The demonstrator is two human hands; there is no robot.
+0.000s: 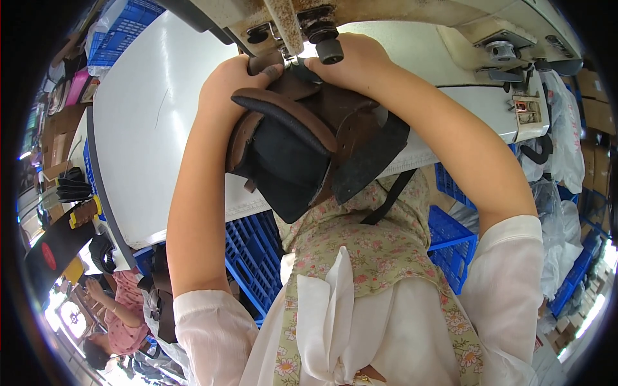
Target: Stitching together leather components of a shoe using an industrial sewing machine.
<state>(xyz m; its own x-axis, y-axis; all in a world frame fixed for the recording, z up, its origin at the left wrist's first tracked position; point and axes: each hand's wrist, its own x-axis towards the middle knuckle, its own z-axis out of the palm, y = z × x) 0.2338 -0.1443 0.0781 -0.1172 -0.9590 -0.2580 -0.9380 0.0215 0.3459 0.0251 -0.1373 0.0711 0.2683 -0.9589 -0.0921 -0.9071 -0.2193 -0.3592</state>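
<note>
A brown and black shoe upper (286, 161) hangs over the near edge of the white table, its padded brown collar curving across the top and its black lining facing me. Its far end lies beneath the presser foot (289, 60) of a sewing machine (282, 22). To the left of the foot, my left hand (243, 76) grips the brown edge, thumb close to the needle area. On the other side, my right hand (351, 61) pinches the dark edge of the upper, with some fingers hidden behind the machine's black knob (329, 50).
The white tabletop (141, 141) spreads left, with a loose thread on it. Blue plastic crates (254, 257) stand below the table, and another blue crate (125, 29) is at the far left. Plastic bags (563, 128) hang at right. A person in pink (125, 315) works at lower left.
</note>
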